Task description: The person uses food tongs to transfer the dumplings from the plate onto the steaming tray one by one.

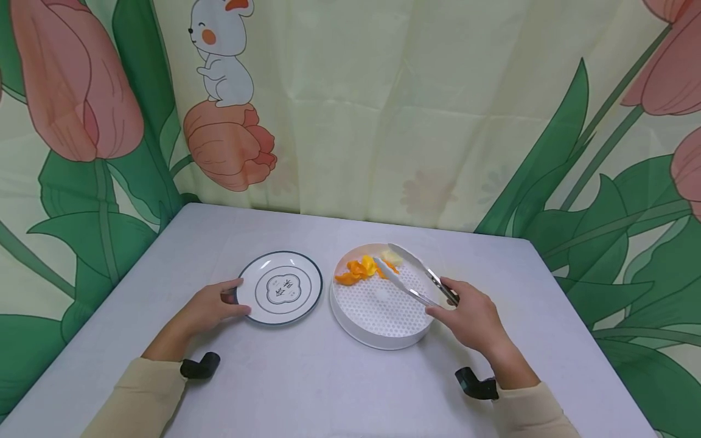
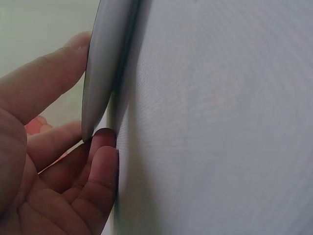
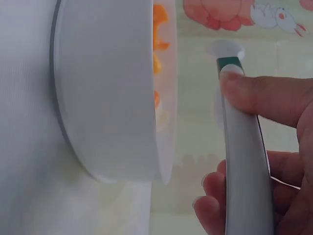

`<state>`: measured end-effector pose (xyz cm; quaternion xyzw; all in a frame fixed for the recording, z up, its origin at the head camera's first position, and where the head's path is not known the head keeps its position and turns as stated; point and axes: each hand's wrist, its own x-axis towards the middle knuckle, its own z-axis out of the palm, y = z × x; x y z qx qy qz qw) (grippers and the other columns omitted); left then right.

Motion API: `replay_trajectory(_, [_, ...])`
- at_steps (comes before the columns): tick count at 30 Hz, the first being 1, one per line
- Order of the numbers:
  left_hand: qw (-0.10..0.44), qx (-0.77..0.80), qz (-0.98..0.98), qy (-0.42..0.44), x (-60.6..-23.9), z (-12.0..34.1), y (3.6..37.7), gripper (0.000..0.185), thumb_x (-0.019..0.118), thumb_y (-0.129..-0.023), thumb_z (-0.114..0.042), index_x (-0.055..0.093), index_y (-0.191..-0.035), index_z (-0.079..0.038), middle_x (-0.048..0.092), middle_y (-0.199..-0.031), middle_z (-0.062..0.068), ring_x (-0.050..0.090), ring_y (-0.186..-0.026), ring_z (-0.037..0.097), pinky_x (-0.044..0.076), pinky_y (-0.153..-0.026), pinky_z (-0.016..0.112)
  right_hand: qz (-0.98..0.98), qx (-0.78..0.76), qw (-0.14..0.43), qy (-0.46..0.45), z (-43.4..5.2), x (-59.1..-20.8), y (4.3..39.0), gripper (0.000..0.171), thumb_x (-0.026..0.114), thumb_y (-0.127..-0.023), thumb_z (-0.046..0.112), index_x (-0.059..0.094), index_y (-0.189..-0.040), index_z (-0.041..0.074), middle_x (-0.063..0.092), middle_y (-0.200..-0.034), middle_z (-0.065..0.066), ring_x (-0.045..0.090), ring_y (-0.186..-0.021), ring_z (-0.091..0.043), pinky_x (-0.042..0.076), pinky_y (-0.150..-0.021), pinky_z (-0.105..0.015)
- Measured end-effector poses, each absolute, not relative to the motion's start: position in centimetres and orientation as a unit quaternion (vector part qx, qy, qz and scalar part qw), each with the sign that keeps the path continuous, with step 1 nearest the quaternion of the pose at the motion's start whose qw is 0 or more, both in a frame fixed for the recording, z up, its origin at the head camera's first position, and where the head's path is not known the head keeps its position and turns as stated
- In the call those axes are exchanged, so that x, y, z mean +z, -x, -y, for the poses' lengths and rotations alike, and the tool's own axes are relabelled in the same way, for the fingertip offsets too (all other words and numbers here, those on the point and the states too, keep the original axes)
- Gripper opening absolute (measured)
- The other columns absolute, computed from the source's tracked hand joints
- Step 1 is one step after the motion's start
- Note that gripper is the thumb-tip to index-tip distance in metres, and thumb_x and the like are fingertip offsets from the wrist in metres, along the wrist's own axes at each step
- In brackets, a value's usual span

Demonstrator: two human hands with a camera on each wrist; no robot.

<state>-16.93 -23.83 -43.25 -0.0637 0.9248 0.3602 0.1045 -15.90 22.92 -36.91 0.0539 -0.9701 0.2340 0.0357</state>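
In the head view my left hand (image 1: pixel 210 307) holds the left rim of a white plate (image 1: pixel 306 286) with a dark edge line and dark writing at its middle. The left wrist view shows the thumb on top of the plate (image 2: pixel 108 58) and fingers at its edge, low over the cloth. My right hand (image 1: pixel 473 316) grips metal tongs (image 1: pixel 418 296), their arms spread over a round white steamer basket (image 1: pixel 378 342) with a perforated base. Orange pieces (image 1: pixel 353 272), a yellow piece (image 1: pixel 369 265) and a pale piece (image 1: pixel 392 258) lie at its far side. Whether the tongs touch any piece I cannot tell.
A white cloth covers the table (image 1: pixel 306 389). Behind it hangs a curtain (image 1: pixel 350 121) printed with tulips and a rabbit. The plate stands left of the basket with a narrow gap between them. A black wrist camera (image 1: pixel 475 384) sits at each sleeve.
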Motion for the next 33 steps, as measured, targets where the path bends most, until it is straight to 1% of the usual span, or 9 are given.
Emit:
replay_trajectory(3, [0.104, 0.358, -0.926, 0.065, -43.2, 23.8, 16.9, 0.091, 0.073, -0.067, -0.048, 0.033, -0.138, -0.008, 0.051, -0.113, 0.02, 0.045, -0.098, 0.031, 0.044, -0.079, 0.042, 0.965, 0.254, 0.034, -0.058, -21.9, -37.0, 15.5, 0.082, 0.067, -0.071, 0.053, 0.041, -0.133, 0.006, 0.046, -0.126, -0.016, 0.045, -0.109, -0.032, 0.042, -0.08, -0.049])
replay_trajectory(6, [0.106, 0.357, -0.926, 0.065, -43.2, 23.7, 16.9, 0.091, 0.072, -0.067, -0.048, 0.033, -0.138, -0.007, 0.05, -0.113, 0.021, 0.045, -0.098, 0.032, 0.043, -0.081, 0.044, 0.959, 0.274, 0.032, -0.064, -21.0, -37.0, 15.3, 0.086, 0.067, -0.067, 0.057, 0.042, -0.133, 0.008, 0.047, -0.126, -0.013, 0.048, -0.105, -0.028, 0.045, -0.079, -0.044])
replay_trajectory(10, [0.107, 0.356, -0.926, 0.067, -43.2, 23.7, 16.8, 0.09, 0.072, -0.068, -0.047, 0.033, -0.138, -0.007, 0.05, -0.114, 0.021, 0.045, -0.099, 0.032, 0.043, -0.082, 0.044, 0.948, 0.312, 0.02, -0.06, -19.7, -37.1, 14.9, 0.09, 0.069, -0.062, 0.061, 0.044, -0.132, 0.011, 0.053, -0.117, -0.008, 0.052, -0.092, -0.022, 0.049, -0.067, -0.034])
replay_trajectory(13, [0.106, 0.354, -0.927, 0.069, -43.2, 23.7, 16.8, 0.09, 0.072, -0.068, -0.047, 0.032, -0.139, -0.008, 0.05, -0.114, 0.021, 0.045, -0.099, 0.032, 0.043, -0.081, 0.044, 0.938, 0.341, 0.013, -0.053, -18.7, -37.2, 14.6, 0.09, 0.072, -0.058, 0.061, 0.046, -0.13, 0.014, 0.056, -0.108, -0.004, 0.052, -0.082, -0.018, 0.046, -0.057, -0.028])
replay_trajectory(15, [0.105, 0.354, -0.927, 0.069, -43.2, 23.7, 16.8, 0.09, 0.072, -0.068, -0.048, 0.032, -0.138, -0.008, 0.05, -0.114, 0.021, 0.045, -0.098, 0.032, 0.043, -0.081, 0.044, 0.934, 0.353, 0.013, -0.054, -18.0, -37.2, 14.4, 0.088, 0.073, -0.057, 0.06, 0.047, -0.129, 0.015, 0.057, -0.102, -0.003, 0.051, -0.079, -0.017, 0.044, -0.055, -0.027])
replay_trajectory(19, [0.104, 0.357, -0.926, 0.068, -43.3, 23.7, 16.8, 0.091, 0.072, -0.068, -0.048, 0.033, -0.138, -0.008, 0.05, -0.114, 0.022, 0.045, -0.098, 0.032, 0.044, -0.08, 0.044, 0.929, 0.366, 0.018, -0.055, -16.5, -37.3, 13.8, 0.087, 0.072, -0.054, 0.064, 0.053, -0.125, 0.017, 0.058, -0.095, 0.0, 0.05, -0.077, -0.015, 0.044, -0.052, -0.028])
replay_trajectory(25, [0.106, 0.36, -0.924, 0.068, -43.3, 23.6, 16.7, 0.091, 0.072, -0.067, -0.048, 0.033, -0.138, -0.008, 0.049, -0.115, 0.022, 0.044, -0.099, 0.032, 0.043, -0.082, 0.045, 0.919, 0.386, 0.029, -0.075, -14.2, -37.7, 12.9, 0.082, 0.072, -0.054, 0.064, 0.057, -0.12, 0.017, 0.057, -0.088, 0.006, 0.048, -0.074, -0.013, 0.044, -0.053, -0.027])
replay_trajectory(29, [0.107, 0.359, -0.924, 0.071, -43.3, 23.5, 16.7, 0.091, 0.072, -0.067, -0.048, 0.032, -0.139, -0.008, 0.049, -0.114, 0.022, 0.044, -0.098, 0.032, 0.043, -0.081, 0.044, 0.913, 0.39, 0.048, -0.108, -12.7, -38.0, 12.5, 0.076, 0.073, -0.057, 0.06, 0.059, -0.117, 0.017, 0.058, -0.092, 0.009, 0.048, -0.072, -0.011, 0.043, -0.055, -0.026])
replay_trajectory(33, [0.106, 0.358, -0.925, 0.071, -43.1, 23.5, 16.7, 0.091, 0.072, -0.067, -0.048, 0.032, -0.139, -0.008, 0.049, -0.113, 0.021, 0.044, -0.097, 0.031, 0.043, -0.08, 0.043, 0.905, 0.4, 0.057, -0.133, -11.2, -38.1, 12.1, 0.073, 0.072, -0.059, 0.06, 0.058, -0.116, 0.017, 0.058, -0.098, 0.011, 0.048, -0.071, -0.009, 0.043, -0.056, -0.025])
